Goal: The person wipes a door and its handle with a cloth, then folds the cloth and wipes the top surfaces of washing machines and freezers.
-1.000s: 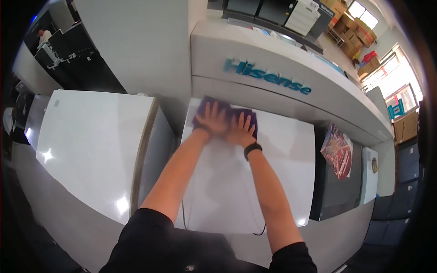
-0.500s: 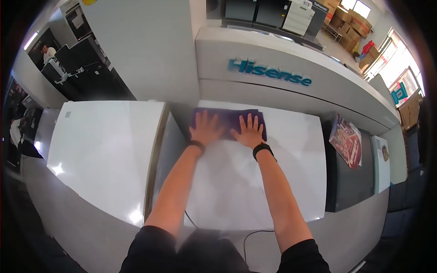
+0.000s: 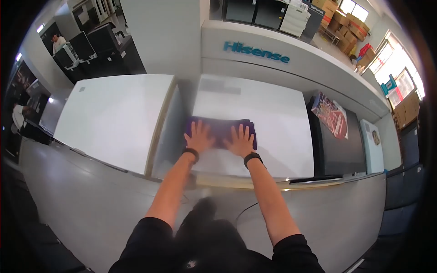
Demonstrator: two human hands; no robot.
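A folded dark purple cloth [image 3: 221, 126] lies flat on the white top of a low appliance [image 3: 277, 116], near its left side. On the left part of the cloth my left hand [image 3: 198, 138] presses flat, fingers spread and slightly blurred. My right hand [image 3: 241, 140] lies spread on the cloth's right part, palm down. Both palms hide some of the cloth. Dark bands circle both wrists.
Left across a gap stands another white-topped appliance [image 3: 114, 109]. To the right, a printed packet [image 3: 331, 116] lies on a dark unit [image 3: 348, 145]. Behind runs a low wall with a Hisense sign [image 3: 256, 52]. A cable [image 3: 243, 211] hangs in front. People are at far left.
My hands and the cloth have slid from the back edge of the white top toward me. My view has shifted too, showing more floor in front.
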